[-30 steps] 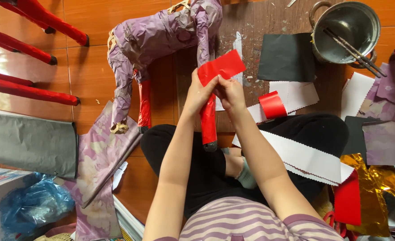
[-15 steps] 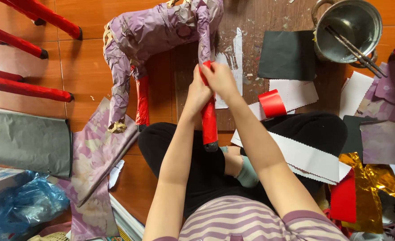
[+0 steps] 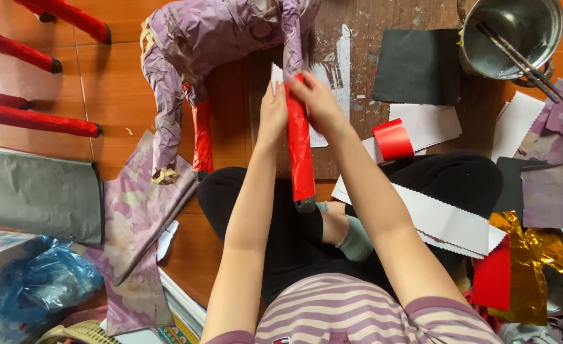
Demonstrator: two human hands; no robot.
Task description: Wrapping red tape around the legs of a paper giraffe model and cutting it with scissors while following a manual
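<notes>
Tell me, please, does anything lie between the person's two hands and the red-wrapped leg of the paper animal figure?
Nothing visible: the left hand and right hand already press directly on the shiny red paper-wrapped leg.

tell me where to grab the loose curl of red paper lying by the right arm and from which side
Best guess: pinch the upper edge of the red paper curl, coming from above and from the right hand side. It lies loosely arched on the white sheets, so its raised edge leaves room for a fingertip underneath. The forearm blocks its left side.
</notes>
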